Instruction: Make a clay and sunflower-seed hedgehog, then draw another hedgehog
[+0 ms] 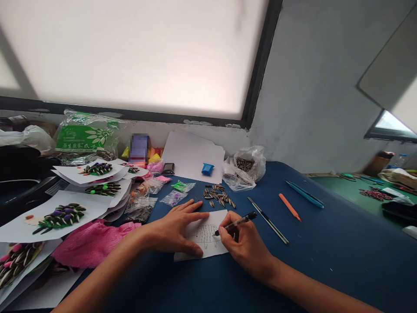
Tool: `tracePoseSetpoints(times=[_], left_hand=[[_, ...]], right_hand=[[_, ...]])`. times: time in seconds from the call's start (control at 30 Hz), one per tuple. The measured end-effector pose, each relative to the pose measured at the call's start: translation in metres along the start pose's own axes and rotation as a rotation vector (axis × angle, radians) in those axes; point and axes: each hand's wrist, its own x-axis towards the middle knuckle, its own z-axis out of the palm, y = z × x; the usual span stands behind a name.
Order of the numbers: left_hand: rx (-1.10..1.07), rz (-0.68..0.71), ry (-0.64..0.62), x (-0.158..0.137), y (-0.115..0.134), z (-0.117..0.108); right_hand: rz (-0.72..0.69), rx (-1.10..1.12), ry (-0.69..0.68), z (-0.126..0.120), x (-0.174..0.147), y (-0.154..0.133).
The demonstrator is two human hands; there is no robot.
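A small white sheet of paper (182,255) lies on the blue table in front of me. My left hand (177,228) rests on its left side, fingers spread and thumb near the lower edge. In my right hand (241,248) is a black marker pen (240,222), its tip at the paper. Between the hands shows a line drawing (206,234) of a rounded animal with short marks across its body and small legs. Just beyond the sheet lies a loose heap of striped sunflower seeds (221,198).
A craft knife (269,221), an orange pen (289,207) and a blue pen (304,194) lie to the right. Behind the seeds stands a plastic bag of seeds (245,167). Finished seed pictures (61,215), a pink cloth (93,243) and small clay packets (174,198) crowd the left.
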Motion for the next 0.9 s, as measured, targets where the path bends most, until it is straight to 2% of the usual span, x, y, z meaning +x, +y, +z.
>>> tracePoseSetpoints(times=[0.9], left_hand=[[0.014, -0.036, -0.025, -0.0014, 0.0048, -0.0023]], right_hand=[[0.013, 0.039, -0.02, 0.0, -0.001, -0.0032]])
